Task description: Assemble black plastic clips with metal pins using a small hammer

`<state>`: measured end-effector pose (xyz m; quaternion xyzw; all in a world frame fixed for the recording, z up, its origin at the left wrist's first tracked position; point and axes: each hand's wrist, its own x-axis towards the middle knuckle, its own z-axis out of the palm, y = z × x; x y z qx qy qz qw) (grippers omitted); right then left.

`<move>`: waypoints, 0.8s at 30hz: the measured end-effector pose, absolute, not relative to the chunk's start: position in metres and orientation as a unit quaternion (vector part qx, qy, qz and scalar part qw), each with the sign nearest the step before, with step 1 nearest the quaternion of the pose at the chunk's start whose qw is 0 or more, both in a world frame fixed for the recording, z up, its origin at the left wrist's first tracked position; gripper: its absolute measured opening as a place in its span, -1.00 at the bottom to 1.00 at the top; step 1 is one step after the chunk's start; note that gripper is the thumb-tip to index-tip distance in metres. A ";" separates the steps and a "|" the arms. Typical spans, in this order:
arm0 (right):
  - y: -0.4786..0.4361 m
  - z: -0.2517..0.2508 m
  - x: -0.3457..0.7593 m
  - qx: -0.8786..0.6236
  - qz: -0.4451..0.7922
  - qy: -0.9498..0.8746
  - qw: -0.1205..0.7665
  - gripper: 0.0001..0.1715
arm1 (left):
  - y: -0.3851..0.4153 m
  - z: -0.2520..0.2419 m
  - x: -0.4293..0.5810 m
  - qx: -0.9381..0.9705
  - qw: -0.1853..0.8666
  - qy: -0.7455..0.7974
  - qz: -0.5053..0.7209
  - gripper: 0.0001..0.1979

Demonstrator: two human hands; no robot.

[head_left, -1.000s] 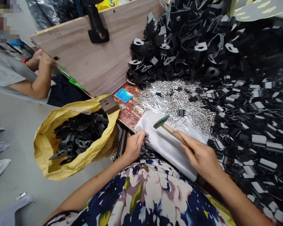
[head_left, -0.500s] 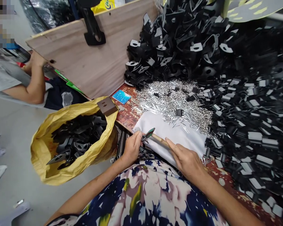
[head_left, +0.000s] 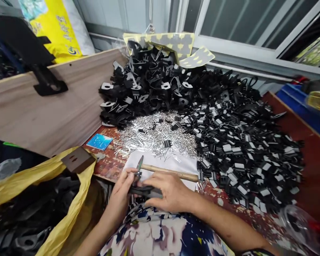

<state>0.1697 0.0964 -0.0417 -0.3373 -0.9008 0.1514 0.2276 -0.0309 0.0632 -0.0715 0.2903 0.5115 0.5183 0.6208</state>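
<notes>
In front of my body, my left hand (head_left: 124, 185) pinches a black plastic part with a pointed, greenish, shiny tip (head_left: 140, 163) sticking up past the fingers. My right hand (head_left: 173, 192) wraps over the longer dark body of a black plastic part (head_left: 152, 192); its fingers are close to my left fingertips. Whether both hands hold one joined part, I cannot tell. Just beyond the hands, a wooden handle (head_left: 173, 172) lies across a white sheet (head_left: 189, 165). A heap of silvery metal pins (head_left: 149, 142) spreads over the sheet's far edge.
Black plastic clips (head_left: 237, 156) pile up at the right, larger black parts (head_left: 149, 81) behind the pins. At left stand a wooden board (head_left: 56, 110) and a yellow sack (head_left: 80, 202) of black parts, with a brown block (head_left: 78, 159) on its rim. A blue card (head_left: 99, 141) lies nearby.
The view has swung right. My right hand has let go of the wooden handle, which now lies on the sheet, and has closed on the black part beside my left hand.
</notes>
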 end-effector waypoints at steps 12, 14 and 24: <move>0.244 0.017 0.325 -0.501 0.306 -0.553 0.591 -0.40 | 0.086 -0.097 -0.026 0.261 0.688 0.482 0.475 -0.53; 0.282 0.020 0.325 -0.570 0.238 -0.570 0.542 -0.36 | 0.088 -0.099 -0.022 0.267 0.680 0.490 0.476 -0.52; 0.401 -0.001 0.275 -0.662 0.100 -0.681 0.296 -0.75 | 0.090 -0.110 -0.027 0.296 0.686 0.470 0.470 -0.53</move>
